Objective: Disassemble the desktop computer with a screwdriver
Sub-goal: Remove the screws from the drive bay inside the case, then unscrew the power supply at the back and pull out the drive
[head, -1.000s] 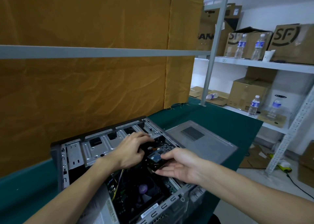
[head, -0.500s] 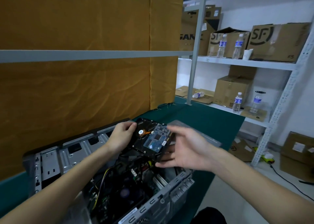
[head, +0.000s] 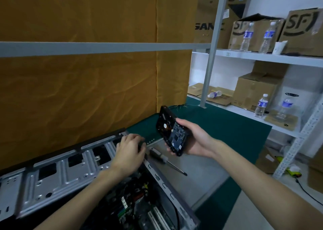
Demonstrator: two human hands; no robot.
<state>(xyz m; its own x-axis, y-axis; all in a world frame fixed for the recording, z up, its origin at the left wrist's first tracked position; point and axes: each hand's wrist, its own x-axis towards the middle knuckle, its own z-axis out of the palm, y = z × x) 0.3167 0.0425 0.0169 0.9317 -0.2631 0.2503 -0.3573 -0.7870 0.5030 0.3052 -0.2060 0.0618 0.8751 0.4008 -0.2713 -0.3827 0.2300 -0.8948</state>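
Reaching in from the near left, forearm angled up and right, left hand (head: pixel 130 153) lying palm down, fingers curled over at the far end, knuckles uppermost; whether gripping anything cannot be told. Coming in from the near right, forearm bare, right hand (head: pixel 195 139) raised, palm turned left, thumb on top and fingers curling underneath, gripping the hard drive (head: pixel 172 133).

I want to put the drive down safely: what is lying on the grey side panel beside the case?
A screwdriver lies on the side panel, under the hard drive held in the right hand. The panel's far end is hidden behind the drive and hand.
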